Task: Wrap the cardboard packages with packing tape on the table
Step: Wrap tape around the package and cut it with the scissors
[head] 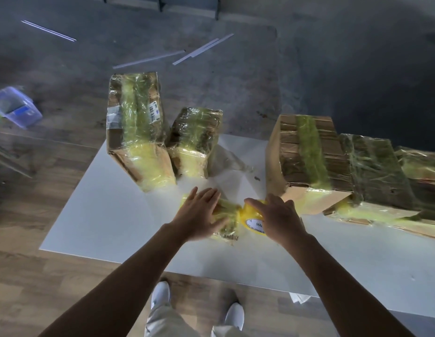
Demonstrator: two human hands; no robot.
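- White shoes [160, 294] and pale trousers [168, 322] stand on a wooden floor [41, 276] at the bottom centre of the frame, by the near edge of a white table [102, 227].
- Left hand [199, 212], just left of centre, lies flat on a small package [227, 220] wrapped in yellow tape, with its fingers straight and close together, pressing rather than gripping.
- Right hand [279, 217], just right of centre, covers a yellow tape roll [251, 218] that touches the small package's right end; thumb and fingers are spread and barely bent, and whether they grip the roll cannot be told.
- Behind the hands, left of centre, a tall taped package [136, 132] stands at the table's far left corner, with a shorter taped package [194, 142] just beside it on the right.
- On the right of the frame, a large taped box [306, 161] leans against more wrapped packages [377, 171] that run to the right edge.
- Beyond the table, in the upper half of the frame, thin white strips [148, 59] lie scattered on a dark rug [211, 93].
- A clear plastic tub [16, 108] sits on the floor at the left edge.
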